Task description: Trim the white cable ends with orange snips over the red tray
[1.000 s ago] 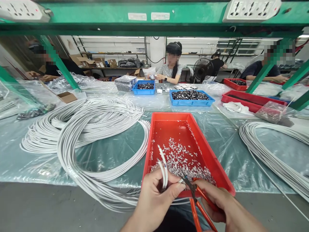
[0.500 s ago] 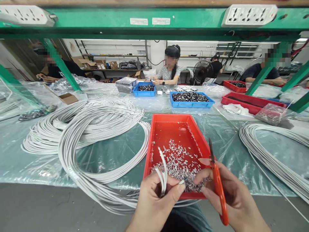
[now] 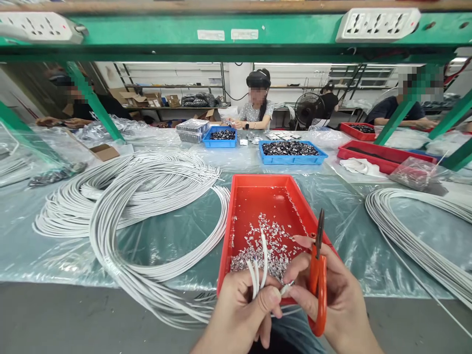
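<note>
Low in the view, the left hand (image 3: 246,306) grips a few thin white cables (image 3: 264,258), three ends sticking up above its fingers and another pointing toward the right hand (image 3: 341,295). That right hand is closed around cutters with orange handles and dark metal blades (image 3: 319,275), held upright with the blade tips pointing up, while its thumb and forefinger are at the tip of the sideways cable end.

Both hands are over the near end of a deep red plastic tray (image 3: 254,196), where small shiny silver scraps (image 3: 271,236) lie scattered, thickest toward the near side. Left of the tray, large coils of white cable (image 3: 106,216) overlap on the table covered with clear plastic sheeting (image 3: 342,211); another white coil (image 3: 409,223) lies to its right. Beyond the tray, a blue plastic tray of black pieces (image 3: 289,159) stands in front of a seated person (image 3: 256,112).
</note>
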A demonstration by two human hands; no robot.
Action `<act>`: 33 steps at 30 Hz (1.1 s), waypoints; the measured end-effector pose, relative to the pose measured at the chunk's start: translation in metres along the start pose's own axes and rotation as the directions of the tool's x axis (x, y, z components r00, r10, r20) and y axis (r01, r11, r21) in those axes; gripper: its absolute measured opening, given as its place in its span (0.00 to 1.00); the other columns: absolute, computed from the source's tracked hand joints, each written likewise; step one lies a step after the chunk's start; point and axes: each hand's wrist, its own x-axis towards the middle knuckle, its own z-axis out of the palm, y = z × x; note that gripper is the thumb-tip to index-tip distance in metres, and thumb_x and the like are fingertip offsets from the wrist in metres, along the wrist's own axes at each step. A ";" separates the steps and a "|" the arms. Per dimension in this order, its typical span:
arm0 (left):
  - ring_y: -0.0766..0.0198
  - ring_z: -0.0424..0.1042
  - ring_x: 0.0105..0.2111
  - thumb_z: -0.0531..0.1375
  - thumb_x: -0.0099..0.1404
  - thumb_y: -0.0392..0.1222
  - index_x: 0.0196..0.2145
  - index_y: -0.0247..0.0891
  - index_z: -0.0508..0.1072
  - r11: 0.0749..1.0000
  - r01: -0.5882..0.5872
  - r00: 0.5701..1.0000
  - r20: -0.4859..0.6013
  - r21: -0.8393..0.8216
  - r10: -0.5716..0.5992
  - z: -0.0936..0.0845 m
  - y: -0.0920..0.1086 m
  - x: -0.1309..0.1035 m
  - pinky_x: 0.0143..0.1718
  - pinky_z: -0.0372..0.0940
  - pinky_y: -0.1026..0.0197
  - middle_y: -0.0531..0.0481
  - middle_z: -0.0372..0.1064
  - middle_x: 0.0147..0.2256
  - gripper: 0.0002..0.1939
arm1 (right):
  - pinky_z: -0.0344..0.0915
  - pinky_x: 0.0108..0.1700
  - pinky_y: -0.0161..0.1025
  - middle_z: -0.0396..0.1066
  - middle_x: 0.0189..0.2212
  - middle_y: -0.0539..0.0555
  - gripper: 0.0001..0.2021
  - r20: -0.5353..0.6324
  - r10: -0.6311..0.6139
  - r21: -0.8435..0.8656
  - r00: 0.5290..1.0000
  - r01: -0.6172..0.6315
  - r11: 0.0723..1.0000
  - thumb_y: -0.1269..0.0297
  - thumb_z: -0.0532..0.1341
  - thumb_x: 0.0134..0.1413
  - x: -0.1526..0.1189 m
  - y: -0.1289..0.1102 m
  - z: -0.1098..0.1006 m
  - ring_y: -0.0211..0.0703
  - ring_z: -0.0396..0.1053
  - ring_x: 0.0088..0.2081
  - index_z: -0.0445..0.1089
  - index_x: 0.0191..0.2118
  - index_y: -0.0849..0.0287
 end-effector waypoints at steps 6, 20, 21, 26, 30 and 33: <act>0.78 0.56 0.09 0.63 0.51 0.61 0.20 0.33 0.69 1.000 0.012 1.000 0.018 0.024 -0.012 -0.003 -0.002 0.001 0.11 0.44 0.75 0.59 0.55 0.11 0.25 | 0.64 0.27 0.26 0.69 0.24 0.42 0.23 -0.053 0.020 -0.036 0.998 -0.022 0.999 0.72 0.67 0.43 -0.003 -0.004 0.005 0.30 0.65 0.23 0.68 0.46 0.44; 0.80 0.55 0.09 0.62 0.54 0.59 0.22 0.32 0.68 1.000 -0.013 0.999 0.048 -0.011 0.014 -0.006 -0.007 0.004 0.11 0.43 0.76 0.58 0.57 0.13 0.24 | 0.66 0.27 0.27 0.69 0.26 0.42 0.20 -0.096 -0.052 -0.122 0.994 0.040 0.992 0.71 0.63 0.48 -0.009 -0.003 0.007 0.31 0.66 0.23 0.67 0.46 0.42; 0.79 0.55 0.09 0.62 0.54 0.59 0.22 0.32 0.68 1.000 -0.011 0.998 0.059 -0.028 0.013 -0.007 -0.007 0.005 0.10 0.43 0.76 0.59 0.57 0.12 0.24 | 0.67 0.28 0.27 0.69 0.25 0.42 0.20 -0.119 -0.043 -0.144 0.992 0.025 0.989 0.70 0.64 0.47 -0.009 -0.002 0.006 0.31 0.66 0.23 0.67 0.46 0.42; 0.81 0.55 0.08 0.64 0.54 0.56 0.25 0.31 0.70 0.993 -0.035 0.999 0.024 -0.116 0.038 -0.006 -0.003 0.009 0.10 0.45 0.77 0.57 0.62 0.16 0.21 | 0.53 0.19 0.27 0.53 0.12 0.40 0.12 -0.160 0.133 -0.206 0.978 -0.165 0.965 0.68 0.70 0.34 -0.003 -0.002 -0.001 0.29 0.50 0.15 0.76 0.32 0.53; 0.80 0.56 0.09 0.65 0.52 0.57 0.25 0.32 0.69 0.995 -0.083 0.995 -0.064 -0.063 0.079 0.000 -0.007 0.010 0.10 0.45 0.77 0.57 0.63 0.17 0.22 | 0.47 0.19 0.29 0.45 0.13 0.39 0.06 -0.151 0.154 -0.205 0.976 -0.184 0.961 0.65 0.70 0.34 0.000 -0.004 0.002 0.29 0.43 0.16 0.75 0.25 0.58; 0.80 0.53 0.09 0.65 0.52 0.56 0.26 0.33 0.69 0.994 -0.110 0.988 -0.111 -0.023 0.106 0.004 -0.008 0.009 0.11 0.46 0.76 0.61 0.57 0.14 0.21 | 0.47 0.20 0.29 0.44 0.14 0.40 0.07 -0.191 0.124 -0.241 0.974 -0.169 0.956 0.64 0.70 0.34 0.001 -0.004 0.004 0.31 0.42 0.17 0.72 0.21 0.58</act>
